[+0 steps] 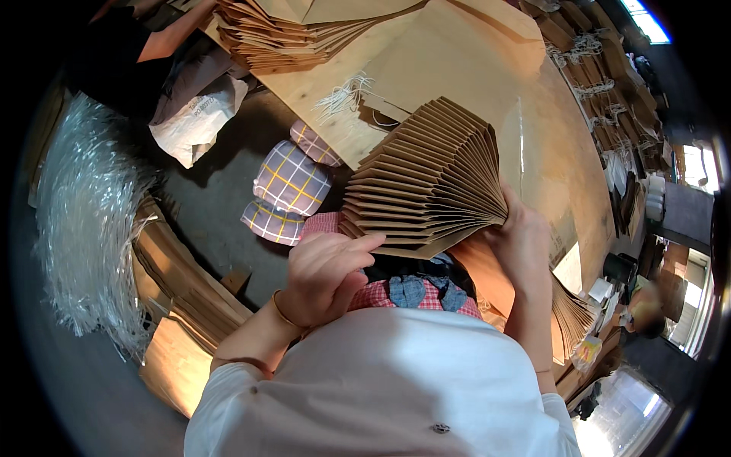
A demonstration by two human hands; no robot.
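A thick stack of brown paper bags [426, 179] is spread out like a fan over the near edge of the table. At its gathered right end, my right hand [524, 234] is closed round the bags. My left hand [324, 268] is by the stack's lower left edge, its fingers stretched out toward the right and nothing held in them. Whether its fingertips touch the lowest bag, I cannot tell. White cords [344, 95] lie in a tangle on the wooden table [304, 84] beyond the stack.
More brown paper stacks [282, 38] lie at the table's far side. Another person's arm [171, 38] reaches in at the upper left. Checked cushioned bundles [293, 179] sit left of the table. Shiny clear plastic strips [87, 221] and brown bundles [186, 282] stand farther left.
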